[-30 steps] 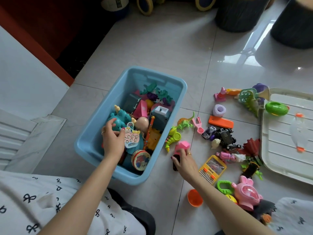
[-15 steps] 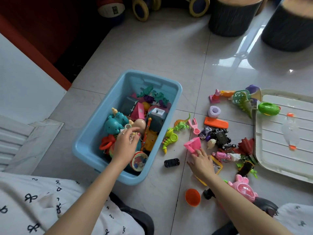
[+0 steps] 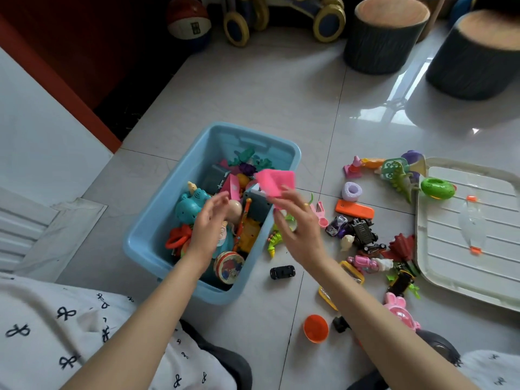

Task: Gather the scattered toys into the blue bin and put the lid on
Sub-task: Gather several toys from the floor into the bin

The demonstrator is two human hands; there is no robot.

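Observation:
The blue bin (image 3: 157, 209) stands on the tiled floor, partly filled with toys. My left hand (image 3: 208, 223) hovers over its contents with relaxed fingers and holds nothing. My right hand (image 3: 298, 229) is raised at the bin's right rim and holds a blurred pink toy (image 3: 277, 180) at its fingertips. On the right lies the white lid (image 3: 450, 249), with a green ring (image 3: 436, 187) on its edge. Toys scattered on the floor include a black car (image 3: 282, 272), an orange cup (image 3: 316, 328), an orange bar (image 3: 355, 211), a purple ring (image 3: 351, 190) and a pink rabbit (image 3: 399, 313).
Two dark round stools (image 3: 385, 38) (image 3: 478, 57) stand at the back right. A ball (image 3: 188, 21) and a wheeled toy (image 3: 281, 18) sit at the back. A white panel (image 3: 42, 153) runs along the left. My knees are at the bottom edge.
My right hand lifted the pink toy from the floor and carried it left to the bin's rim. My left hand rose off the toys inside the bin.

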